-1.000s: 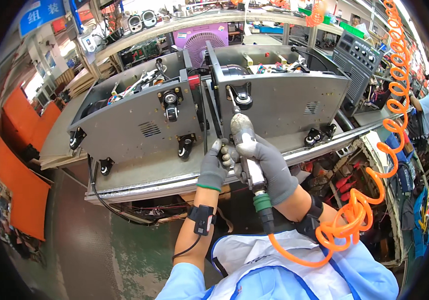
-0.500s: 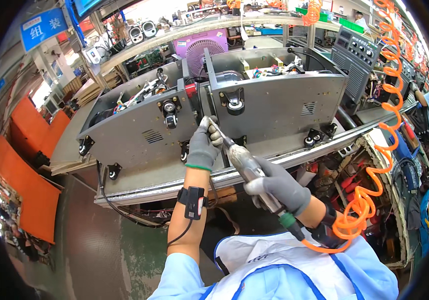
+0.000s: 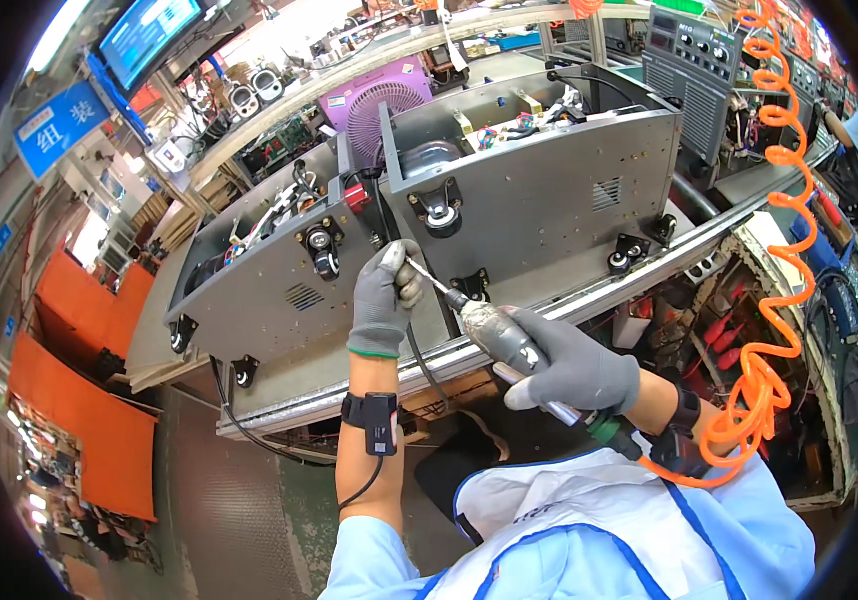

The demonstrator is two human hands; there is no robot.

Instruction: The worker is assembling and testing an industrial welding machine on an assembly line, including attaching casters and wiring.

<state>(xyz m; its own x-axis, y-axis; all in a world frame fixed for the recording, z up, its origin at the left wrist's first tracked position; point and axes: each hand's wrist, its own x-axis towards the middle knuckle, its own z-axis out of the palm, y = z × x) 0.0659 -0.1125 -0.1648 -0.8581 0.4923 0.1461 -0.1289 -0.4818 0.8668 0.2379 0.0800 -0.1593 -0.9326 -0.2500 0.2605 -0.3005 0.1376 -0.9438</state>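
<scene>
My right hand (image 3: 584, 370), in a grey glove, is wrapped round a pneumatic screwdriver (image 3: 499, 335) whose thin bit points up and to the left. The bit's tip reaches the fingers of my left hand (image 3: 386, 290), also gloved. Those fingers are curled in a pinch; whatever small piece sits between them is too small to make out. Both hands are in front of two grey metal cabinets, the left one (image 3: 259, 275) and the right one (image 3: 549, 180), which have black casters on their near faces. A caster (image 3: 323, 250) is just left of my left hand.
The cabinets rest on a metal-edged workbench (image 3: 349, 395). An orange coiled air hose (image 3: 784, 240) hangs at the right and runs to the screwdriver. Behind stand a purple fan (image 3: 379, 105) and a grey control unit (image 3: 689, 75). A black cable (image 3: 424, 365) droops over the bench edge.
The view has shifted, showing more of the left side. My left hand and the screwdriver bit stay together near the gap between the cabinets; the screwdriver has tilted flatter.
</scene>
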